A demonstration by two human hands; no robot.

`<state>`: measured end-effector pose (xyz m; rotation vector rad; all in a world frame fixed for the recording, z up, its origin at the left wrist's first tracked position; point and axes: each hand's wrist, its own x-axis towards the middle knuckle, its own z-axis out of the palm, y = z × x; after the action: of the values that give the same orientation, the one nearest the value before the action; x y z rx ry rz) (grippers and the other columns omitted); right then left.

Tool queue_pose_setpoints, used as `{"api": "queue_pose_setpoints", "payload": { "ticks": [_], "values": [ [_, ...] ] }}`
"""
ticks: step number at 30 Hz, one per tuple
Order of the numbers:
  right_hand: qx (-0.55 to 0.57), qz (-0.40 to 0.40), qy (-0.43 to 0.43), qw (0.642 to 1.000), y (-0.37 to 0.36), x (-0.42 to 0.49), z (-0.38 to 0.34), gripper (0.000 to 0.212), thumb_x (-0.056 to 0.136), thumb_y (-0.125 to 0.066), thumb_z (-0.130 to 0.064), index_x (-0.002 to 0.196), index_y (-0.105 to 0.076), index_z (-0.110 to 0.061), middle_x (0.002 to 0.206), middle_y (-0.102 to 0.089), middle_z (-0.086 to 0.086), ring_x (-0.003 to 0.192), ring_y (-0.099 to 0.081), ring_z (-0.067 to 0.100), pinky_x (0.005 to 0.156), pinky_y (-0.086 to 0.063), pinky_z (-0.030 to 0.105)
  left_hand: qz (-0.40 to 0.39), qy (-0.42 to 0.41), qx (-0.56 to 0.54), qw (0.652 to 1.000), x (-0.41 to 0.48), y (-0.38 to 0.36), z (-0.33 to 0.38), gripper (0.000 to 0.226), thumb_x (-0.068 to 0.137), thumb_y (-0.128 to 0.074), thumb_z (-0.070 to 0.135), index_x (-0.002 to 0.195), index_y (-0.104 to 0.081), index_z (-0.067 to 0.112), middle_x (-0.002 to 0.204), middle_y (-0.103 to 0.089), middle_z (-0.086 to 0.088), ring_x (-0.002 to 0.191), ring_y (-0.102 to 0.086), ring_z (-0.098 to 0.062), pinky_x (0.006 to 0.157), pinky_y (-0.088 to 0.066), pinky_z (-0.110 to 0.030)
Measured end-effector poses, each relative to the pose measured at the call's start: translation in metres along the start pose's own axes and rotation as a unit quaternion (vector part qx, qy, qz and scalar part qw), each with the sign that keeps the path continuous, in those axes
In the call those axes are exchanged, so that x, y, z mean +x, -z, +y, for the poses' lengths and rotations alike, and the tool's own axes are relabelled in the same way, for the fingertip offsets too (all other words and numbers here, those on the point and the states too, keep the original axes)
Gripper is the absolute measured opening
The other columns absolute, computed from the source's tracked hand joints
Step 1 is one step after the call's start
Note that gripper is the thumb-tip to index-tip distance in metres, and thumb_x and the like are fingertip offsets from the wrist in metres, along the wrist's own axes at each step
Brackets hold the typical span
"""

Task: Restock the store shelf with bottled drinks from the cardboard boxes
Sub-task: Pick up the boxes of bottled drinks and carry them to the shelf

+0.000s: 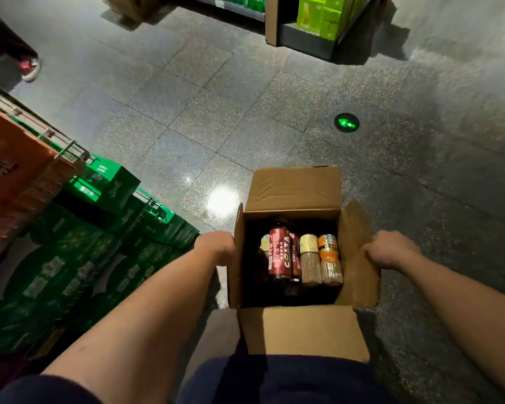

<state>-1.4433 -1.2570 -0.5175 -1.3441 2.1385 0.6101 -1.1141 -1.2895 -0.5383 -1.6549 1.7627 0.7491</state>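
Note:
An open cardboard box (295,188) hangs in front of me above the floor, its flaps folded outward. Inside stand several bottled drinks: a red Costa coffee bottle (279,255), a cream-capped bottle (309,262) and an orange-labelled bottle (329,259). My left hand (216,246) grips the box's left side. My right hand (389,250) grips the right flap and side. Both sets of fingers are partly hidden behind the cardboard.
Stacks of green cases (79,258) and orange cases (9,167) stand at my left. A shelf unit with lime-green packs (324,16) sits far ahead. A green arrow marker (346,122) glows on the tiled floor. Another person's shoe (29,68) is far left.

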Motion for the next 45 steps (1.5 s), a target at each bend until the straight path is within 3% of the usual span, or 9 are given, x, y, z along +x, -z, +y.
{"api": "queue_pose_setpoints", "payload": {
  "ticks": [2, 9, 14, 20, 27, 33, 45],
  "values": [
    [-0.011, 0.013, 0.003, 1.000, 0.027, 0.021, -0.013, 0.038, 0.089, -0.050, -0.040, 0.113, -0.062, -0.013, 0.117, -0.063, 0.012, 0.105, -0.060, 0.029, 0.080, -0.048, 0.033, 0.000, -0.006, -0.005, 1.000, 0.020, 0.023, -0.003, 0.022, 0.078, -0.053, 0.022, 0.095, -0.065, 0.016, 0.108, -0.068, -0.007, 0.099, -0.064, -0.027, 0.073, -0.043, -0.029],
    [-0.030, 0.020, -0.013, 0.999, 0.105, 0.088, -0.066, 0.034, 0.090, -0.051, -0.041, 0.108, -0.064, -0.015, 0.112, -0.064, 0.010, 0.101, -0.061, 0.029, 0.079, -0.049, 0.034, 0.007, -0.048, -0.004, 0.999, 0.100, 0.109, -0.026, 0.032, 0.083, -0.052, 0.021, 0.111, -0.065, 0.012, 0.117, -0.064, -0.009, 0.106, -0.061, -0.029, 0.088, -0.050, -0.036],
    [-0.024, 0.013, -0.013, 1.000, 0.150, 0.128, -0.101, 0.031, 0.090, -0.052, -0.039, 0.101, -0.064, -0.013, 0.094, -0.058, 0.008, 0.088, -0.058, 0.028, 0.073, -0.049, 0.034, 0.014, -0.057, 0.010, 0.998, 0.139, 0.167, -0.037, 0.031, 0.082, -0.053, 0.015, 0.111, -0.064, 0.012, 0.116, -0.064, -0.007, 0.106, -0.060, -0.027, 0.088, -0.050, -0.036],
    [-0.010, 0.027, 0.004, 1.000, 0.192, 0.183, -0.145, 0.034, 0.089, -0.051, -0.038, 0.105, -0.064, -0.011, 0.117, -0.063, 0.015, 0.103, -0.060, 0.033, 0.080, -0.049, 0.036, 0.013, -0.059, 0.037, 0.998, 0.195, 0.240, -0.056, 0.029, 0.083, -0.053, 0.016, 0.109, -0.065, 0.012, 0.114, -0.065, -0.008, 0.104, -0.061, -0.028, 0.085, -0.049, -0.036],
    [-0.044, 0.002, 0.076, 0.996, 0.257, 0.278, -0.215, 0.036, 0.089, -0.051, -0.038, 0.111, -0.064, -0.013, 0.120, -0.062, 0.013, 0.109, -0.059, 0.032, 0.085, -0.049, 0.036, -0.015, -0.007, 0.035, 0.999, 0.259, 0.301, -0.080, 0.031, 0.086, -0.051, 0.018, 0.113, -0.064, 0.010, 0.120, -0.063, -0.009, 0.111, -0.060, -0.028, 0.092, -0.049, -0.036],
    [-0.133, -0.023, 0.167, 0.977, 0.331, 0.353, -0.287, 0.043, 0.094, -0.046, -0.039, 0.119, -0.061, -0.008, 0.128, -0.059, 0.013, 0.115, -0.057, 0.030, 0.090, -0.048, 0.034, -0.025, 0.057, -0.052, 0.997, 0.291, 0.344, -0.104, 0.034, 0.087, -0.048, 0.018, 0.116, -0.062, 0.010, 0.123, -0.062, -0.010, 0.113, -0.058, -0.029, 0.095, -0.047, -0.038],
    [-0.231, 0.060, 0.226, 0.944, 0.457, 0.439, -0.477, 0.041, 0.094, -0.048, -0.038, 0.120, -0.062, -0.009, 0.127, -0.059, 0.014, 0.114, -0.057, 0.031, 0.088, -0.047, 0.034, 0.014, 0.114, -0.153, 0.982, 0.375, 0.436, -0.209, 0.031, 0.089, -0.046, 0.026, 0.109, -0.064, 0.011, 0.116, -0.065, -0.008, 0.106, -0.060, -0.027, 0.080, -0.045, -0.031]
  ]
}}
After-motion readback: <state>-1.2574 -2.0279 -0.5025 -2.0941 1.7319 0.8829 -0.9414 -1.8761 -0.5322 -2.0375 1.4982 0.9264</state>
